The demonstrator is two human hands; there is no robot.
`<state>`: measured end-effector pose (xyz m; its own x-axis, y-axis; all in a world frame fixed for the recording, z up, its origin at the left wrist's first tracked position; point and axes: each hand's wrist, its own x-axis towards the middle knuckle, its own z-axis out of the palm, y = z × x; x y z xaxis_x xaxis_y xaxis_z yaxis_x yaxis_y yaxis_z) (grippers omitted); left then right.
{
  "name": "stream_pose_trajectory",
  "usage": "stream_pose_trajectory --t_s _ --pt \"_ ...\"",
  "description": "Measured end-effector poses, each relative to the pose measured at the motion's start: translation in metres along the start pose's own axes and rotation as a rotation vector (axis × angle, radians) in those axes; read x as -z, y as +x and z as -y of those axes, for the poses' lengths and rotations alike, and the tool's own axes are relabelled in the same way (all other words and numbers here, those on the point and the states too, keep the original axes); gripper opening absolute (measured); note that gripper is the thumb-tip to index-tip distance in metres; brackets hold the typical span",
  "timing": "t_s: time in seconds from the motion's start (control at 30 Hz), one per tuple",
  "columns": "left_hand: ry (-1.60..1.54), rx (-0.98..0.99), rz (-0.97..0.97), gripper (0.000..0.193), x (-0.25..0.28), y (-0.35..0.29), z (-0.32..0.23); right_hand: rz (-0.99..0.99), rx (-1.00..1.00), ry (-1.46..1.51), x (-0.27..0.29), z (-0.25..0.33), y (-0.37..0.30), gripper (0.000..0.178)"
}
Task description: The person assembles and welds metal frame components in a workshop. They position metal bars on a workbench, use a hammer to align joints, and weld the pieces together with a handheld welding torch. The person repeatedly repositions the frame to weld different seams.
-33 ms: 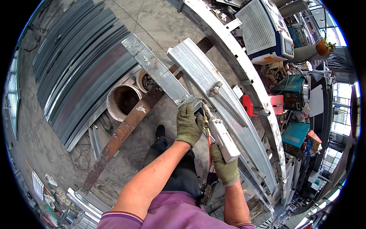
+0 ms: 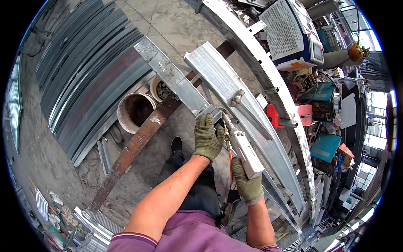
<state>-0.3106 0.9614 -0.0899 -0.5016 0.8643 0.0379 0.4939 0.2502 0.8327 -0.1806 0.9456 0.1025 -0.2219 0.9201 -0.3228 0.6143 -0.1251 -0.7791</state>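
My right hand (image 2: 247,184), in an olive-green work glove, is wrapped round the rear of a silver-white handheld welding gun (image 2: 247,156). The gun's nozzle points away from me, at a small grey metal piece (image 2: 215,113) on the near end of a galvanized steel beam (image 2: 176,79). My left hand (image 2: 208,136), gloved the same way, grips this small piece with its fingers curled over it. Whether nozzle and metal touch is too small to tell. An orange-red hose (image 2: 230,157) runs down beside the gun.
A rusty steel bar (image 2: 130,153) crosses beneath the beam. Beside it stand a white bucket (image 2: 135,114) and a smaller bucket of metal pieces (image 2: 161,90). A hammer (image 2: 238,98) lies on a wide steel channel (image 2: 218,69) to the right. Long steel profiles (image 2: 90,80) cover the floor at left.
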Motion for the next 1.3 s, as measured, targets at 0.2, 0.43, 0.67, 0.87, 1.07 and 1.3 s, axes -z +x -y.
stream_pose_trajectory --t_s 0.2,0.43,0.67,0.87,1.07,1.3 --pt "0.025 -0.04 -0.051 0.052 0.0002 0.0001 -0.0019 -0.013 0.079 -0.039 -0.0033 -0.007 0.0011 0.027" --pt "0.018 -0.052 -0.072 0.051 -0.0019 0.0007 -0.0002 -0.029 0.118 -0.086 -0.005 -0.0057 0.0009 0.029" --pt "0.028 -0.049 -0.057 0.051 -0.0019 0.0009 0.0004 -0.027 0.119 -0.095 -0.0048 -0.0038 0.0003 0.028" --pt "0.034 -0.03 -0.031 0.053 -0.0011 0.0005 0.0003 -0.028 0.118 -0.079 -0.0048 -0.0028 -0.0005 0.028" --pt "0.028 -0.037 -0.034 0.055 -0.0015 0.0004 0.0005 -0.037 0.118 -0.101 -0.006 -0.0034 -0.0005 0.029" --pt "0.007 -0.001 0.028 0.061 -0.0004 -0.0002 0.0001 0.033 0.128 -0.107 -0.0068 -0.0036 0.001 0.035"
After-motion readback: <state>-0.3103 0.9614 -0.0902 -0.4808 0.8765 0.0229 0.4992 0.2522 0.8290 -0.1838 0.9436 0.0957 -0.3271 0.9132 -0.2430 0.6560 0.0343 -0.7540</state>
